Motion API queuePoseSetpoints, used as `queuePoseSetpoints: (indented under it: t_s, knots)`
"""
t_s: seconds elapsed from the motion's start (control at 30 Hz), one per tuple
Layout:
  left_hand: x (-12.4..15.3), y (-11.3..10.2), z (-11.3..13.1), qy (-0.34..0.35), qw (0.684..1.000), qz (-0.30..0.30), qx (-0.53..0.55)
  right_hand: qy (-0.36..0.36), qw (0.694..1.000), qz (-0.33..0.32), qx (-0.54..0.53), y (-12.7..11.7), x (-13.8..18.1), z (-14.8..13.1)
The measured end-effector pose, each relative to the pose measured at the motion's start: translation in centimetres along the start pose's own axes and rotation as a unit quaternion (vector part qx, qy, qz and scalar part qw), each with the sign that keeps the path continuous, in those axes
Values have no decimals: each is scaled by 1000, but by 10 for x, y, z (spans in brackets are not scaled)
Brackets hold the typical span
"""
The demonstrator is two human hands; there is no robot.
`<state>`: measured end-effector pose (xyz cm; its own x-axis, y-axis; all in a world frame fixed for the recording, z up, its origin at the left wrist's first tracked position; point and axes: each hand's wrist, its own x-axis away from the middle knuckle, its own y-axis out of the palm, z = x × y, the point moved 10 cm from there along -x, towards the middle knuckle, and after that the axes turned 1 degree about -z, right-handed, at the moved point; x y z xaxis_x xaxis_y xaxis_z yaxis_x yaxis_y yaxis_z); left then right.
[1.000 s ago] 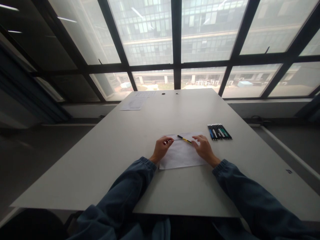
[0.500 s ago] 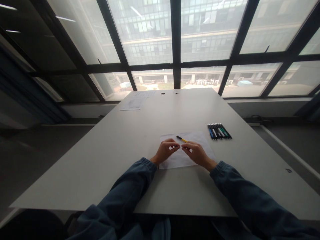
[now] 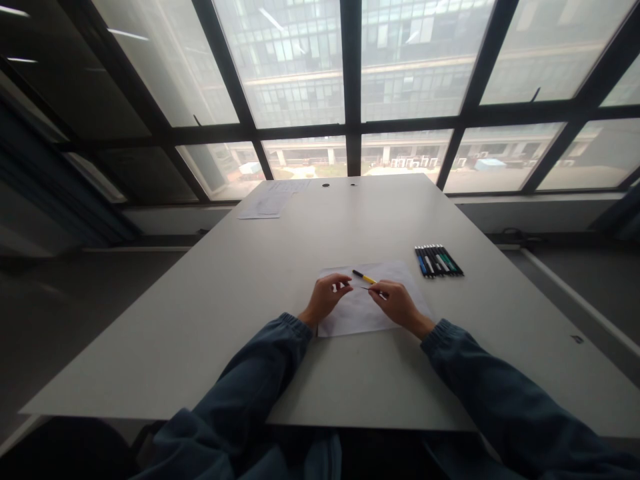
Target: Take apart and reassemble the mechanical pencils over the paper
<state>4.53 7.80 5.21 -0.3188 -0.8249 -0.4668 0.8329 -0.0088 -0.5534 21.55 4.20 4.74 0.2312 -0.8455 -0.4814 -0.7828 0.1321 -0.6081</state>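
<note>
My left hand hovers over the left part of a white sheet of paper, thumb and fingers pinched around a small dark piece, perhaps a pen part, mostly hidden. Over the right part of the sheet, my right hand grips a slim dark pen, its thin tip pointing left towards my left hand. A gap separates the two hands. Just beyond them, a yellow pen with a black end lies slantwise on the paper, partly behind my right fingers.
To the right of the sheet, several pens, mostly black with blue, white and green parts, lie in a row on the white table. Printed papers rest at the far left. Windows stand beyond the table.
My hands have drawn apart. The dark pen that spanned both hands has come apart, its thin tip now showing on the right hand's side. The yellow pen lies where it was.
</note>
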Motion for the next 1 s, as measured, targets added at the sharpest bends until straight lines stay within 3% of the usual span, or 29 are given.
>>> queuePoseSetpoints:
  t_s: [0.1, 0.3, 0.7, 0.83, 1.0]
  knots:
    - [-1, -5, -9, -17, 999, 15, -30, 13, 1000, 13, 6, -4, 0, 6]
    - [0, 10, -20, -5, 996, -69, -58, 18, 1000, 21, 8, -4, 0, 10]
    - [2, 13, -23, -3, 993, -74, -96, 20, 1000, 20, 2, -3, 1, 12]
    - [1, 6, -13, 3, 994, -46, -98, 19, 1000, 11, 0, -2, 1, 12]
    - [2, 2, 23, 76, 995, -29, -62, -2, 1000, -10, 4, 3, 0, 7]
